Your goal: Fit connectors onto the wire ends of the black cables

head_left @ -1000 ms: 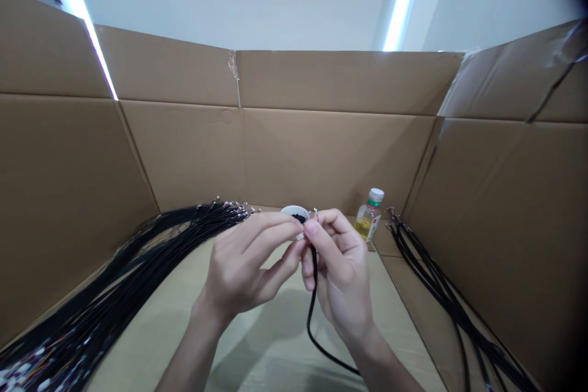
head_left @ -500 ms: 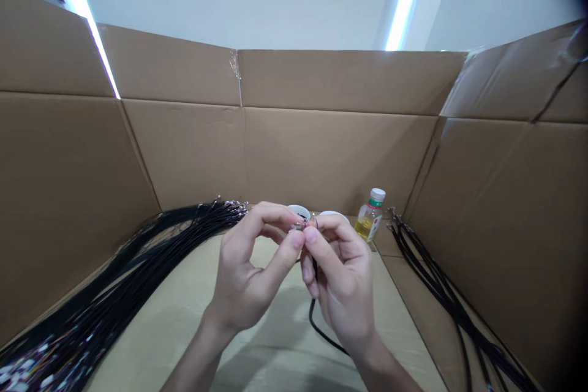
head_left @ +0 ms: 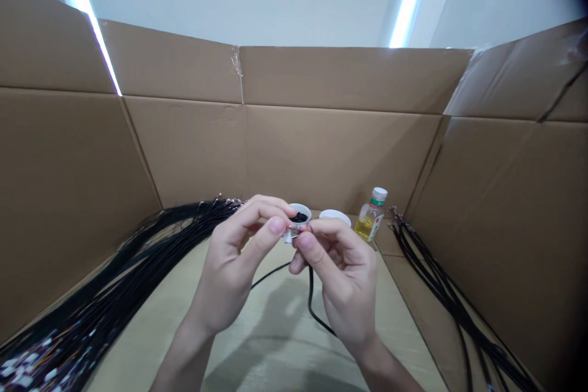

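A black cable (head_left: pixel 311 300) hangs from my right hand (head_left: pixel 344 275), whose thumb and fingers pinch its thin coloured wires near a small white connector (head_left: pixel 288 236). My left hand (head_left: pixel 239 263) is beside the connector, its thumb and index finger apart by a small gap. The index fingertip of that hand is close to the wires; whether it touches them is unclear. Just behind the fingers stands a white cup (head_left: pixel 301 209) with small black pieces in it. A round white lid or dish (head_left: pixel 335 215) is partly hidden behind my right hand.
A large bundle of black cables (head_left: pixel 151 263) with white connectors lies along the left. At the back right stands a bottle of yellow liquid (head_left: pixel 369 217). More black cables (head_left: pixel 441 285) lie on the right. Cardboard walls (head_left: pixel 340 153) surround the tabletop (head_left: pixel 275 343).
My left hand has moved slightly left, and its thumb has parted from my right thumb. The white connector and the black pieces in the cup now show more clearly.
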Tool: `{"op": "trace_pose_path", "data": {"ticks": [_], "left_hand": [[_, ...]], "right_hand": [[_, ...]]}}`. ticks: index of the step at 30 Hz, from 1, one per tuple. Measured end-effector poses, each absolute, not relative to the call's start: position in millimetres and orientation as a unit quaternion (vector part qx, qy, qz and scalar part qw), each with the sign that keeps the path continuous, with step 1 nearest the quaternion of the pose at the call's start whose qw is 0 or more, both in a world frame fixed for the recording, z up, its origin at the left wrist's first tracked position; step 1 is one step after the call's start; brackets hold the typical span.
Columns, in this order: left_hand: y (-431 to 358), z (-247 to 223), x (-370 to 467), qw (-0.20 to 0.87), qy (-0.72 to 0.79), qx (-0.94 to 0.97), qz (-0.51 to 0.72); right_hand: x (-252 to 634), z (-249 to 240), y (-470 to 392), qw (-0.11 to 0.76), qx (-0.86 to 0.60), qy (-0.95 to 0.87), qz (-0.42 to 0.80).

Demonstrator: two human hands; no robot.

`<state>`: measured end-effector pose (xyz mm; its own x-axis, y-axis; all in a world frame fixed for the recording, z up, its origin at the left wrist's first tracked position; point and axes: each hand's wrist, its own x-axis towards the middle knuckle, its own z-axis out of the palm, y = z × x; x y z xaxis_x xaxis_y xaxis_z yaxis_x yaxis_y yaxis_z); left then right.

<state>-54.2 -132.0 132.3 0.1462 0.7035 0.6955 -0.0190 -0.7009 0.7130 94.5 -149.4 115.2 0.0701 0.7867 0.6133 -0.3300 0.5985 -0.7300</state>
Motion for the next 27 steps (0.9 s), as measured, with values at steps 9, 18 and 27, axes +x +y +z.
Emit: {"op": "trace_pose_path", "data": {"ticks": [9, 18, 27], "left_hand": [[-126.3, 142.0, -75.3, 0.444, 0.223, 0.711, 0.497], [-128.4, 147.4, -87.0, 0.445, 0.228, 0.765, 0.406], [-114.6, 141.4, -91.6, 0.479, 0.196, 0.77, 0.374]], "right_hand": [[103.3, 117.6, -145.5, 0.634, -0.188, -0.614, 0.431], [120.3, 127.0, -146.8, 0.571, -0.211, -0.694, 0.385], [124.2, 127.8, -146.9, 0.561, -0.21, -0.69, 0.407]]}}
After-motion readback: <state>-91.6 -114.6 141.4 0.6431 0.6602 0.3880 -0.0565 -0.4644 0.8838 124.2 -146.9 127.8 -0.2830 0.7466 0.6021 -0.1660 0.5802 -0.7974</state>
